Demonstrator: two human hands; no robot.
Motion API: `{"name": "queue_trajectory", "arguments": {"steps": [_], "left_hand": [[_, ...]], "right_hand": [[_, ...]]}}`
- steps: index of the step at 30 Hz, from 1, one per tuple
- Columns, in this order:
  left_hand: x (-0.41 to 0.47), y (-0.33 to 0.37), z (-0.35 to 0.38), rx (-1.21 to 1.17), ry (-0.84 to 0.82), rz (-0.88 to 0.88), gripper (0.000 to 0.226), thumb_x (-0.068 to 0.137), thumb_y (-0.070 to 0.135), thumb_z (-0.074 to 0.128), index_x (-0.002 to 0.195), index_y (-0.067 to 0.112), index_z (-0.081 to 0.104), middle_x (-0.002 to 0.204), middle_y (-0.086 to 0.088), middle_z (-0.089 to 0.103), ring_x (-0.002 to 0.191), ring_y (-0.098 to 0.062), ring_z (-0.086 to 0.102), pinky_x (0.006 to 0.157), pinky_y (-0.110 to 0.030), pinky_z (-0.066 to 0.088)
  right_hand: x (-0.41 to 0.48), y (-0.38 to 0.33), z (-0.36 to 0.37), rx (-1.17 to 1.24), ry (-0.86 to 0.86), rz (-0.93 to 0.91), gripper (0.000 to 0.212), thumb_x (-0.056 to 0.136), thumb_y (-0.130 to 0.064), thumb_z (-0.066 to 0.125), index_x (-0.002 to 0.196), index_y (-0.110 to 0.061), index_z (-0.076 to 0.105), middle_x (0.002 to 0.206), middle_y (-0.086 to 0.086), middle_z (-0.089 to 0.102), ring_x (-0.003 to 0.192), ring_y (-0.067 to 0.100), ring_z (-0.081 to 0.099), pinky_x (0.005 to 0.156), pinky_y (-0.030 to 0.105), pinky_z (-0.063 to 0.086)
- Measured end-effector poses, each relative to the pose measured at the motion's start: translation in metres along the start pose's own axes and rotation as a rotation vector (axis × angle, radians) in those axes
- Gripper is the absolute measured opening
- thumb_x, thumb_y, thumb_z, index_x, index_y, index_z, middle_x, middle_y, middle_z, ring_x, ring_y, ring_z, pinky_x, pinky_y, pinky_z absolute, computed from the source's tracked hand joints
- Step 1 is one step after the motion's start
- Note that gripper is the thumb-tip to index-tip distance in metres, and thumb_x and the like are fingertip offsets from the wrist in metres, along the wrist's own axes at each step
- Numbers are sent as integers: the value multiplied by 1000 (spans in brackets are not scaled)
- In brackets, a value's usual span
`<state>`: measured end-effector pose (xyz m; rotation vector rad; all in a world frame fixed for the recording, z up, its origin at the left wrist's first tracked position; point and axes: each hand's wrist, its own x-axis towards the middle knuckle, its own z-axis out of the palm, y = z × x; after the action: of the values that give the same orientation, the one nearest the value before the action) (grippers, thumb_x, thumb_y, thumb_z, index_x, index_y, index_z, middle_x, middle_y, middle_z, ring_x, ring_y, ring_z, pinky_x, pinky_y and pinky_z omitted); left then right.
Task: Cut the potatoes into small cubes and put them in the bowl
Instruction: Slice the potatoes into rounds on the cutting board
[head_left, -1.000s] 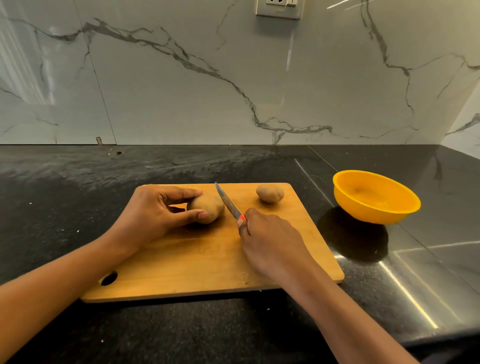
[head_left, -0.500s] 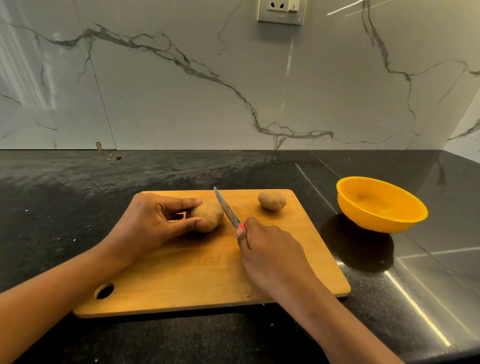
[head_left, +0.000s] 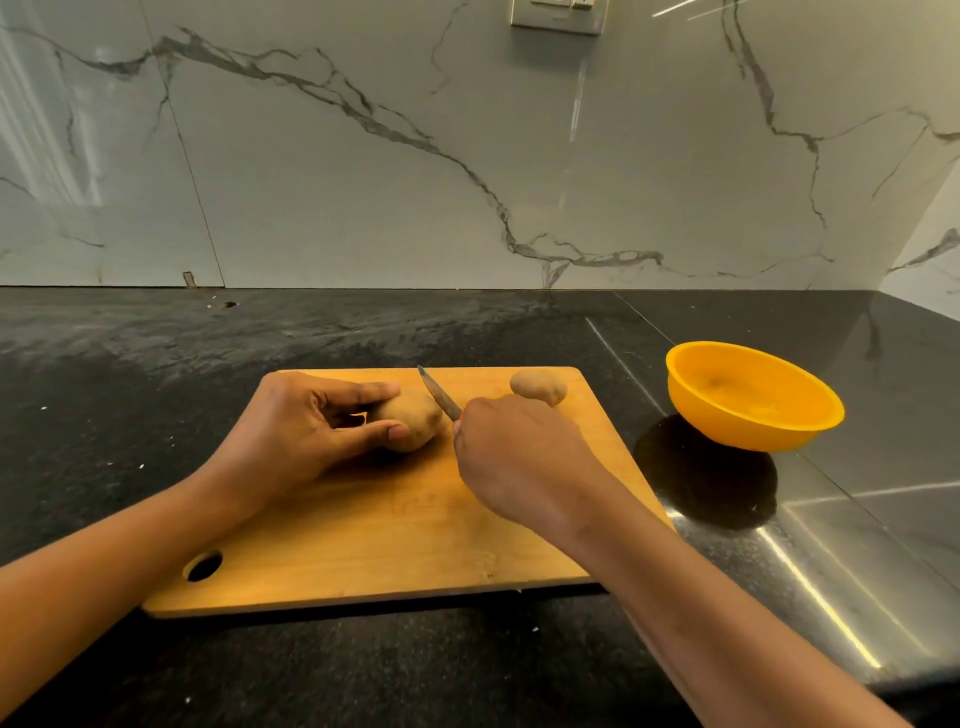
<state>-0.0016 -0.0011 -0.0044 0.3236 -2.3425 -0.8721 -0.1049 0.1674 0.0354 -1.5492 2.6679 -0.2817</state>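
On the wooden cutting board (head_left: 395, 540) lies a whole brown potato (head_left: 415, 422), and my left hand (head_left: 296, 441) holds it between thumb and fingers. My right hand (head_left: 519, 457) grips a small knife (head_left: 439, 397) by its handle, which the hand hides almost entirely. The blade slants across the potato's right end, tip pointing away from me. A second, smaller whole potato (head_left: 537, 385) sits at the board's far right corner. The yellow bowl (head_left: 753, 397) stands on the counter to the right of the board, and I see nothing in it.
The board lies on a glossy black stone counter (head_left: 156, 364) that runs back to a white marble wall (head_left: 363, 182). A wall socket (head_left: 558, 15) sits high above the board. The counter's front edge shows at the lower right.
My right hand and the knife have shifted left, bringing the blade against the held potato's right end. The left hand keeps its hold. The camera view moved slightly.
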Motion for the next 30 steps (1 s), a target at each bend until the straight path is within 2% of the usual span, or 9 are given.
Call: {"name": "queue_trajectory", "arguments": {"steps": [3,5,8,19,24,27,30], "left_hand": [[-1,0,2,-18,-2,-6,44,56,47,70,99,39,64,80,42,59,93,12,60,76,-2,45],[0,-1,1,-17,8,-17,44,56,49,69,99,39,64,81,34,63,93,10,61,77,-4,47],[1,0,1,-11,11,-20,46,55,53,68,98,39,65,93,23,64,94,8,62,80,-6,48],[0,-4,0,-6,25,-29,48,58,48,69,103,32,65,93,23,63,95,9,61,78,-4,47],[0,-5,-2,-70,-11,-56,46,58,41,73,103,32,66,102,18,65,97,6,62,80,-7,48],[0,-5,-3,-109,-44,-79,50,57,38,75,105,31,66,106,16,65,100,4,62,82,-10,49],[1,-6,-3,-123,-58,-96,53,55,42,75,106,34,66,107,16,65,100,3,62,83,-12,50]], "right_hand": [[-6,-1,2,4,13,18,22,102,-21,37,107,-14,57,80,-3,48,76,16,46,63,30,35],[-2,-6,0,-6,-5,31,22,101,-19,37,110,-14,57,93,2,58,79,18,48,64,31,36],[4,-12,-2,-47,-51,38,24,99,-15,38,114,-13,56,110,6,61,94,22,56,67,31,38],[-7,-15,8,-99,-100,6,26,99,-14,34,113,-12,56,114,7,60,102,24,56,72,34,40],[-32,-2,16,-88,-110,54,22,101,-20,36,115,-15,53,108,3,58,97,20,56,68,31,36],[-33,3,16,-55,-90,72,24,102,-24,34,113,-16,53,104,2,59,86,18,51,67,30,34],[-41,6,13,-57,-101,45,23,102,-26,33,112,-17,52,85,-1,50,77,16,44,57,28,32]]}}
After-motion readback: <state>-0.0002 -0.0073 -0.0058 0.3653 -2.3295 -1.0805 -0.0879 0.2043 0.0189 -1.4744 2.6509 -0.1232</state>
